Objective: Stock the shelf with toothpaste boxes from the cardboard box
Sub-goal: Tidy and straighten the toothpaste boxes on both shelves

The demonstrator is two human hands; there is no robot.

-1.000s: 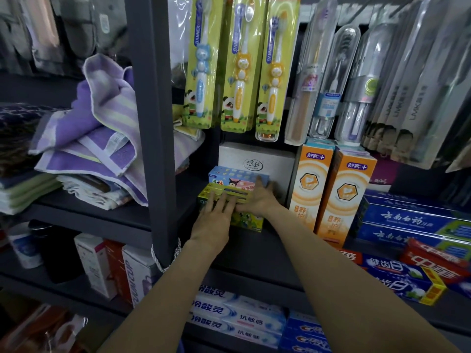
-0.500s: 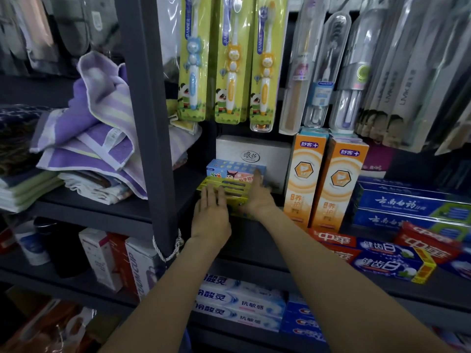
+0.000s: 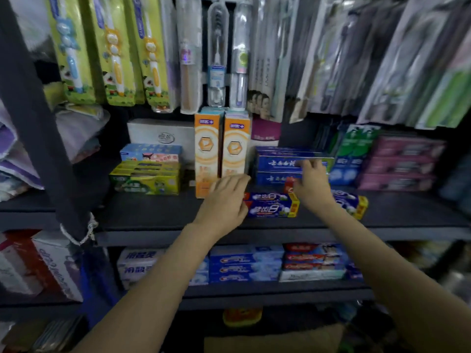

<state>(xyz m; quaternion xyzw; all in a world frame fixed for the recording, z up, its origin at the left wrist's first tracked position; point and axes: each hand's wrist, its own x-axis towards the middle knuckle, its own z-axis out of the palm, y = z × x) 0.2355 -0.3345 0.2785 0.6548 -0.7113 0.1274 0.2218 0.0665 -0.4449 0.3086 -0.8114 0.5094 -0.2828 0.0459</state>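
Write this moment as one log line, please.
left hand: open, by upright orange toothpaste boxes | right hand: open, at stacked dark-blue toothpaste boxes

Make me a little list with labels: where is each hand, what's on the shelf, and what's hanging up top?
left hand: open, held in front of the tall orange boxes
right hand: fingers reaching onto the dark blue boxes; grip too blurred to tell
in front of the hands: small blue boxes lying flat
left end of shelf: green boxes stacked
hanging above: kids' toothbrushes in yellow packs
shelf: dark
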